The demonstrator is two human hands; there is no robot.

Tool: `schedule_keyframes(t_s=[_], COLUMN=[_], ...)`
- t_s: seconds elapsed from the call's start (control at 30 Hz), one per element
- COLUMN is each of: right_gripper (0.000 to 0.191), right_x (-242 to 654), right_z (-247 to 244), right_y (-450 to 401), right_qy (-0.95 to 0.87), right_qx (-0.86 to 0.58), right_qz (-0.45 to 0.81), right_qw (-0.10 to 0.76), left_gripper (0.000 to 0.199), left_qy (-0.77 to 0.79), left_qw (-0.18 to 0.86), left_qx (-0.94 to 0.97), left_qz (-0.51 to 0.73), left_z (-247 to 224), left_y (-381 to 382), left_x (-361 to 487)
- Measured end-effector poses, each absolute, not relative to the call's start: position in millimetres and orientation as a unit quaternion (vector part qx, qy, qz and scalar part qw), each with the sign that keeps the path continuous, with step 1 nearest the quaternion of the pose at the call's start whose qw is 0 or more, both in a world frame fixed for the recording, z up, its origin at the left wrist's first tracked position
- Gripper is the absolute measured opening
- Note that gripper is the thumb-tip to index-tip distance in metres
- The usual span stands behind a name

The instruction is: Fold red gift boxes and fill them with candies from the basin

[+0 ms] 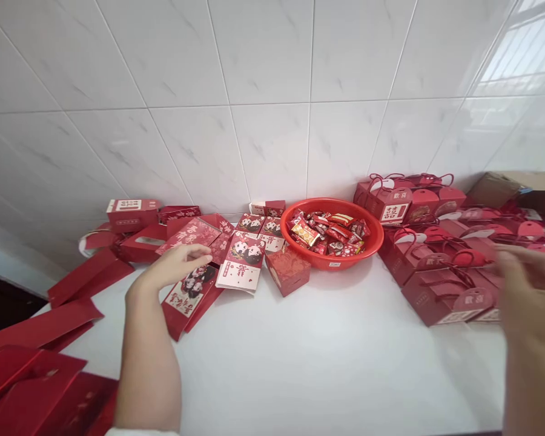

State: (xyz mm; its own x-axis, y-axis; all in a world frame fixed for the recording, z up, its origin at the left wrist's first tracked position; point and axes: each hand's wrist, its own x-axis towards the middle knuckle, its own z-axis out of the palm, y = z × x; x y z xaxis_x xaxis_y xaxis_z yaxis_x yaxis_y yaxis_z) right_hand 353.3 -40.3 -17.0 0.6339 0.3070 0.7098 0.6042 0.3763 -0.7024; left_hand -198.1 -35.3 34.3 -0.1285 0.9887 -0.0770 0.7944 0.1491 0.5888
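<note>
My left hand point(175, 265) hovers over flat red packets and folded boxes at the left, fingers stretched out and nothing in them. Just below it lies a red packet point(191, 293) printed with cartoon figures. Beside that is a white-and-red printed box point(241, 263), lying flat. My right hand point(531, 290), blurred and cut off by the frame's edge, is beside the rows of red gift boxes point(449, 297) with cord handles. Its fingers look apart, and I see no object in them.
A red plastic basin point(376, 239) full of wrapped sweets point(340, 233) stands near the tiled wall point(272, 151). In front of it sits a small red box point(289, 269). More red cartons point(40, 387) are at the lower left. A cardboard box point(518, 181) is at the far right.
</note>
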Motion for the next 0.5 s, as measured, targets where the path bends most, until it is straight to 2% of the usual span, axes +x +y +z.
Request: schedule_keyframes(t_s=[0.17,0.33,0.5], right_gripper=[0.016,0.016,0.018], right_x=[263.1,214.2,196.9], right_z=[-23.7,-30.2,-33.5], right_y=[-26.8,-22.3,-22.8], right_qy=[-0.628,-0.746,-0.773], right_qx=[-0.464,-0.376,-0.346], right_qz=[0.129,0.192,0.244], right_qw=[0.611,0.514,0.472], left_gripper=[0.05,0.047,0.04], left_qy=[0.723,0.738,0.704], left_qw=[0.308,0.263,0.27], left_qx=[0.613,0.617,0.645], left_qz=[0.085,0.079,0.124], left_z=[20.3,2.7,0.5], left_y=[-25.0,-7.7,-4.0], left_x=[-181.4,-168.6,-160.5])
